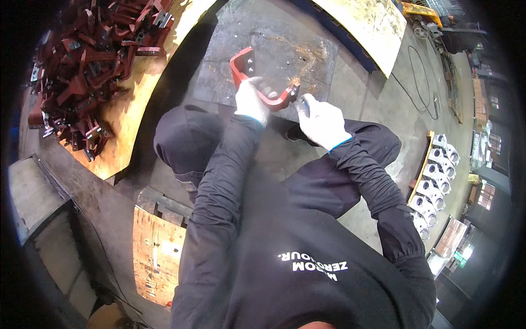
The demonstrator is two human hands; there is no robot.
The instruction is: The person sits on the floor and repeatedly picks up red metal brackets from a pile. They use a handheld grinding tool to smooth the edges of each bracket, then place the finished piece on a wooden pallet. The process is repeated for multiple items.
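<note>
My left hand (252, 101), in a white glove, is closed round the middle of a red U-shaped metal bracket (278, 102). One arm of the bracket rises at the left and shows small round details, holes or fasteners; I cannot tell which. At the bracket's right end, my gloved right hand (323, 122) has its thumb and fingers pinched together. Something small and dark shows at those fingertips, too small to name. Beneath the bracket lies a dark, scuffed metal plate (219, 68) with brown stains.
A big heap of red metal brackets (90, 66) covers a wooden board (143, 90) at left. Another wooden sheet (372, 24) stands far right. Silvery cast parts (433, 183) sit in rows at right. A cable (419, 82) lies on the floor. A worn wooden board (156, 257) is lower left.
</note>
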